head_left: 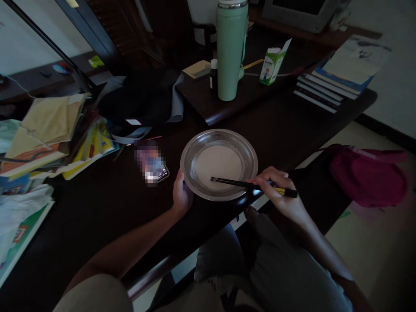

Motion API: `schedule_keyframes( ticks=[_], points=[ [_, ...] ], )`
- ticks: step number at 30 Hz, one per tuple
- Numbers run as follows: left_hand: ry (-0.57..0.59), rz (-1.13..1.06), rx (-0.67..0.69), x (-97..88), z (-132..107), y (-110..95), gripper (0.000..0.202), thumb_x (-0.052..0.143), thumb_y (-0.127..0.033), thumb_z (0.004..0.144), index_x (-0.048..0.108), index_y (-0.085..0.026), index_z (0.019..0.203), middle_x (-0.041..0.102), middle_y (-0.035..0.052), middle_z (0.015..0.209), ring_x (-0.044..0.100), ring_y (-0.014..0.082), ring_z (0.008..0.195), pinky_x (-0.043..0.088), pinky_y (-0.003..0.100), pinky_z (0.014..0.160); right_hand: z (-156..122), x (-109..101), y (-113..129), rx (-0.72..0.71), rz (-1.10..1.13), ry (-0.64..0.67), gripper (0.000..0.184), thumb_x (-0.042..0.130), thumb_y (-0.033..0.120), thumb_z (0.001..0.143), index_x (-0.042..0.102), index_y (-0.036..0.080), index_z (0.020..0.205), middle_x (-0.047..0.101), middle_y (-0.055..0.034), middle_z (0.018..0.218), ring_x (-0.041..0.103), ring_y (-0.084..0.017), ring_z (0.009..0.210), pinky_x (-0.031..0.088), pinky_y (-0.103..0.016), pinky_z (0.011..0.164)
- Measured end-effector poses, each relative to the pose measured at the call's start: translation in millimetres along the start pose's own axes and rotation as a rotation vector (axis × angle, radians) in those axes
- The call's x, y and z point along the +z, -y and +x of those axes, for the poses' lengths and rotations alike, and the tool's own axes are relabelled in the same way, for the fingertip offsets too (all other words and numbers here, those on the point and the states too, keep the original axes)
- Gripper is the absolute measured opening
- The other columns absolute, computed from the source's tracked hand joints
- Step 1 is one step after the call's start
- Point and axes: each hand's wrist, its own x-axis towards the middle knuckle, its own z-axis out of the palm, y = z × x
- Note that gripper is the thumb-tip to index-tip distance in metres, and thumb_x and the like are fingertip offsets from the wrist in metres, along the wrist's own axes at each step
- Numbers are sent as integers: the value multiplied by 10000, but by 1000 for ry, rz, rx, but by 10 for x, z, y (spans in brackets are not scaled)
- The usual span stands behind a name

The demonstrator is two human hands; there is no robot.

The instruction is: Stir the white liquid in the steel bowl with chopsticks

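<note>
Metal bowl (219,136) of pale liquid (217,161) grasped, chopsticks (235,183) held over it

The bowl's near left edge is gripped by the left hand (182,195), the thumb placed at the rim. The chopsticks are clasped in the right hand (280,190), their tips brought to the liquid; whether they are dipped cannot be told. The bowl is held between both hands. Beyond and left of the left hand, a phone (152,163) is laid on the dark table (104,203). Farther off, beyond the right hand, a green flask (231,54) and a small carton (272,67) are seen.
</note>
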Motion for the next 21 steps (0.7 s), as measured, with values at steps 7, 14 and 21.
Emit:
schedule_keyframes(
  ticks=[7, 14, 21],
  points=[
    [-12, 7, 6, 58, -33, -38, 385, 712, -571, 927, 800, -231, 1086, 840, 80, 1173, 741, 341, 1281, 577, 494, 1142, 110, 245, -87, -56, -41, 6, 291, 598, 457, 1081, 761, 317, 885, 865, -2, 956, 726, -248, 891, 400, -504, 917],
    [-14, 8, 1, 23, -31, -21, 405, 734, -563, 905, 801, -227, 1122, 834, 75, 1199, 738, 341, 1279, 572, 497, 1138, 130, 216, -168, -127, -185, -184, 250, 616, 413, 1077, 739, 297, 892, 874, 1, 999, 739, -243, 900, 392, -479, 896],
    [-3, 5, 10, -19, -8, -19, 376, 728, -555, 912, 817, -241, 1099, 842, 60, 1175, 766, 321, 1203, 584, 485, 1113, 26, -50, -53, -43, -200, -261, 311, 628, 383, 1066, 732, 275, 793, 838, -5, 872, 733, -223, 803, 405, -452, 838]
  ],
)
